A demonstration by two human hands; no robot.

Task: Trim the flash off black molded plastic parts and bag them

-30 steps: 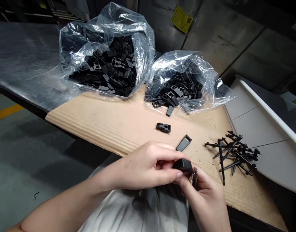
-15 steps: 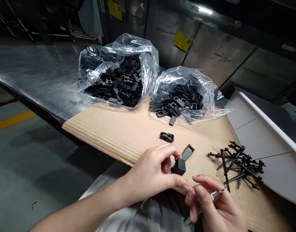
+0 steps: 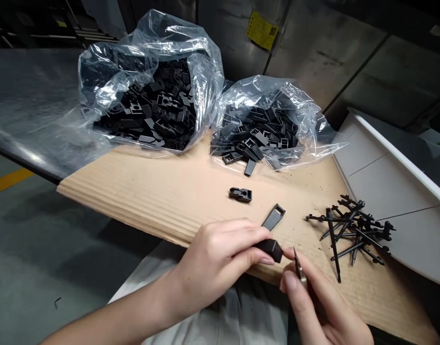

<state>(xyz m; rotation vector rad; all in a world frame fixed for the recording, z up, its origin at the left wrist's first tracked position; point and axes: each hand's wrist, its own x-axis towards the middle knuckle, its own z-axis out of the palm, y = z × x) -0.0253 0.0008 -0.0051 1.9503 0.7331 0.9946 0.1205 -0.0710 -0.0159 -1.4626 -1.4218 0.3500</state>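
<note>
My left hand (image 3: pixel 220 256) pinches a small black plastic part (image 3: pixel 270 248) between thumb and fingers, just above the near edge of the cardboard sheet (image 3: pixel 162 191). My right hand (image 3: pixel 318 302) grips a small metal cutting tool (image 3: pixel 298 268), its tip pointing up close to the part's right end. Two loose black parts lie on the cardboard beyond my hands: a flat loop-ended piece (image 3: pixel 273 217) and a chunky clip (image 3: pixel 240 194).
Two open clear plastic bags of black parts, a large one (image 3: pixel 148 91) and a smaller one (image 3: pixel 263 129), sit at the back. A pile of black sprue sticks (image 3: pixel 352 230) lies at right. A white sloped panel (image 3: pixel 395 191) borders the cardboard on the right.
My left hand has turned the black part and brought it lower, against the tool. My right hand has moved the tool up to the part. The view has shifted slightly.
</note>
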